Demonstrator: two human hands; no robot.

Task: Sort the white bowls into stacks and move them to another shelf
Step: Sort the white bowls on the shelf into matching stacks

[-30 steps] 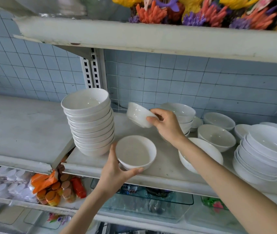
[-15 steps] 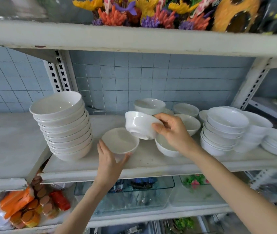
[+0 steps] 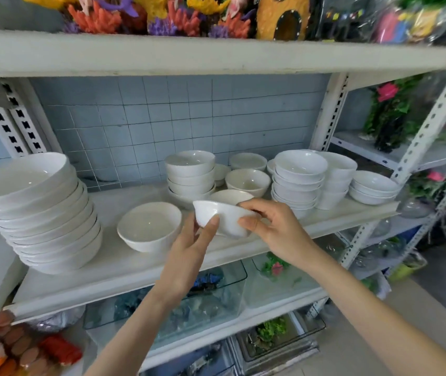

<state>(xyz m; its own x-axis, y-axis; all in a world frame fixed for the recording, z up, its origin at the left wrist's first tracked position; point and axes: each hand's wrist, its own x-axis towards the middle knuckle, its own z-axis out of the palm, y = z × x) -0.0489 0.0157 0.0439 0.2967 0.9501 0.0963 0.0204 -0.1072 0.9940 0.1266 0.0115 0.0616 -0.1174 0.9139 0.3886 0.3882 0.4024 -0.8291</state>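
Note:
A small white bowl (image 3: 225,217) hangs tilted above the front of the middle shelf (image 3: 124,278). My right hand (image 3: 276,229) grips it from the right, fingers curled over rim and base. My left hand (image 3: 189,253) holds its left end, thumb on the near wall and fingers behind. To its left, a single wider white bowl (image 3: 149,226) sits upright on the shelf. A tall leaning stack of large bowls (image 3: 40,213) stands at the far left. More stacks stand behind: a middle stack (image 3: 190,172) and right stacks (image 3: 297,180).
A loose bowl (image 3: 247,181) and a low stack (image 3: 373,187) sit at the back right. The upper shelf (image 3: 216,52) carries coloured decorations close overhead. Glass tanks (image 3: 216,291) lie on the shelf below. A slotted metal upright (image 3: 420,137) bounds the right side.
My right hand brought the small bowl forward and lower. My left hand left the wider bowl on the shelf and rose to the small bowl. The view swung right.

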